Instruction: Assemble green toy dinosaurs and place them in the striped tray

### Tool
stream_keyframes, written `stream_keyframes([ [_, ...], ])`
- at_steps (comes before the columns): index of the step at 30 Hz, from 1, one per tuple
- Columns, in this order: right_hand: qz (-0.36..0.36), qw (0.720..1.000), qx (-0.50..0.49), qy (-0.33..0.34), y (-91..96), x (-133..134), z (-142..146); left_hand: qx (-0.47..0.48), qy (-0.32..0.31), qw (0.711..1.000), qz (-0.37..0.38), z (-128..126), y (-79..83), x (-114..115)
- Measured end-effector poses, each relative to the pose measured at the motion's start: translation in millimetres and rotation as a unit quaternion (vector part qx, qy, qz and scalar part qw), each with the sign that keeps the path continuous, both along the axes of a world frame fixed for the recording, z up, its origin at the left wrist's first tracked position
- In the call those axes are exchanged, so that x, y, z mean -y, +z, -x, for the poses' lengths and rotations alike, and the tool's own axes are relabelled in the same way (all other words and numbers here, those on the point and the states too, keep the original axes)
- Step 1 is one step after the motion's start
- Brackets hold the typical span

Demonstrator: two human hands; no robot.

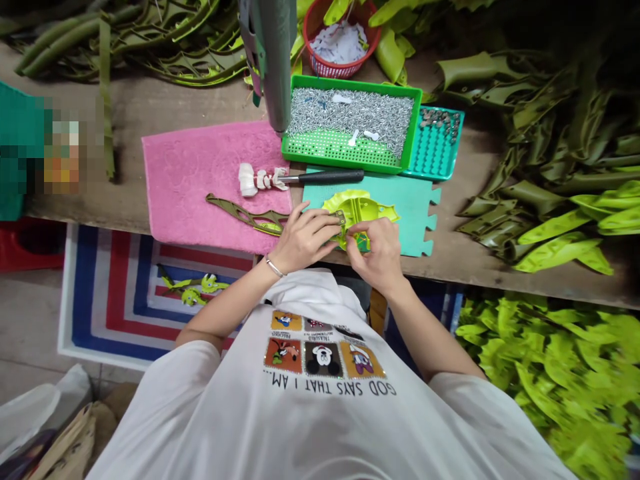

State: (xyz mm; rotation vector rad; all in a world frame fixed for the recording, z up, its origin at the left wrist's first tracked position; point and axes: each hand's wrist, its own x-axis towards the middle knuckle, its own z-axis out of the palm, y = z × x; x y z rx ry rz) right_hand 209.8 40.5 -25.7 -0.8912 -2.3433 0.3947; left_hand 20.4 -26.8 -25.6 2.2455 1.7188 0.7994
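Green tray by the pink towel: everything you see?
Bright green plastic tray, rectangular with a raised rim and perforated floor. Small silvery metal pins heap across its far part, with a few white pieces; the near strip of holes is bare. It lies flat on the wooden bench, beside the pink towel, touching a teal tray.

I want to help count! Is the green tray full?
Partly full: small silver pins cover the back of the green tray; its front holes show bare.
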Motion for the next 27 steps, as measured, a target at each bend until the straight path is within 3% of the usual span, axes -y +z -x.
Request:
stream_keyframes([
  [4,0.005,1.0,-0.011,0.004,1.1,0,-1,-0.002,-0.033,0.999,-0.025,-3,-8.2,4],
  [8,0.063,0.997,-0.035,0.03,13.5,1,-9,-0.015,-0.057,0.998,-0.019,-2,-15.8,8],
  [14,0.081,0.993,-0.055,0.068,30.7,3,-25,-0.034,-0.073,0.997,-0.017,-1,-14.3,9],
  [20,0.04,0.994,-0.052,0.089,16.2,7,-29,-0.026,-0.071,0.997,0.02,-4,-13.5,7],
  [27,0.008,0.999,-0.007,0.053,-0.8,13,-25,-0.051,-0.092,0.993,-0.046,0,-16.4,8],
])
